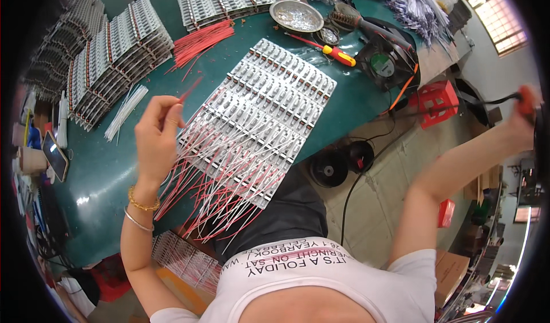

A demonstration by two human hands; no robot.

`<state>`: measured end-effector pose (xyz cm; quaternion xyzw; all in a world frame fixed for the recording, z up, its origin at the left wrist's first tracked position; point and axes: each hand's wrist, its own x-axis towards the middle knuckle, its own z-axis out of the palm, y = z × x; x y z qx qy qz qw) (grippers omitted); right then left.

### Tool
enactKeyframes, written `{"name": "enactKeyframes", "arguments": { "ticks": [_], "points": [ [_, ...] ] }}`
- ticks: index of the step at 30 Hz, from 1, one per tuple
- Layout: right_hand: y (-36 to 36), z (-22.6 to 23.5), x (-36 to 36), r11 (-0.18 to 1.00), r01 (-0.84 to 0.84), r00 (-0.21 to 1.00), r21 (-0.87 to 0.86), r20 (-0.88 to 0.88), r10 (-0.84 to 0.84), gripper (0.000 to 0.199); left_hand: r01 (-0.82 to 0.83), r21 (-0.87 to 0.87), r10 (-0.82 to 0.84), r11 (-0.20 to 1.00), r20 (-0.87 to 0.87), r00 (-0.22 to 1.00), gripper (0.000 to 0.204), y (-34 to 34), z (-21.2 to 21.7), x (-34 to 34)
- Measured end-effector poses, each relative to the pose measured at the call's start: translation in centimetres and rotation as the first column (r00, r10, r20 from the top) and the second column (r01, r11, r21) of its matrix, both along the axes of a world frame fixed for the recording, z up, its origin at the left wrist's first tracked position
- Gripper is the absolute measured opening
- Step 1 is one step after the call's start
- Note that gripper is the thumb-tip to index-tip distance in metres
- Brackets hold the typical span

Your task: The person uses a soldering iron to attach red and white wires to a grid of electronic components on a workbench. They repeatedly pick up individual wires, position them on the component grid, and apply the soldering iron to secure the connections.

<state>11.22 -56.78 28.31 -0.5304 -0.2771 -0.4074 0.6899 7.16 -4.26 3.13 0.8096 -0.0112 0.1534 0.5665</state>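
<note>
My left hand point(157, 129) is closed in a pinch on a short red wire point(191, 89) above the green table. Just right of it lies a panel of white circuit boards point(258, 102), tilted on the tabletop. Many red and white wires point(220, 180) fan out from the panel's near half and hang over the table edge. At the far right rim my right hand point(522, 119), stretched well away from the panel, is closed round a red-orange handled tool point(525, 98) with a dark cord. The tool's tip is not visible.
Bundles of red wires point(201, 41) and white wires point(126, 111) lie left. Stacked board panels point(117, 59) stand behind them. A metal bowl point(296, 16), a yellow-red screwdriver point(338, 55) and a black fan point(387, 62) sit at the back right. Black reels point(329, 168) are below.
</note>
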Motion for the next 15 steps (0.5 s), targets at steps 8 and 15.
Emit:
{"name": "enactKeyframes", "arguments": {
  "ticks": [8, 15],
  "points": [
    [11.9, -18.4, -4.0, 0.905, -0.379, 0.79, 0.193, -0.442, 0.425, 0.062, 0.144, -0.013, -0.143, 0.99, -0.211, 0.967, 0.007, -1.9, 1.4, -1.3],
    [20.4, -20.0, -3.0, 0.888, -0.352, 0.75, 0.295, -0.478, 0.457, 0.065, 0.271, -0.204, -0.275, 0.941, 0.011, 0.961, 0.01, -9.1, 3.1, -2.4]
  ]
}}
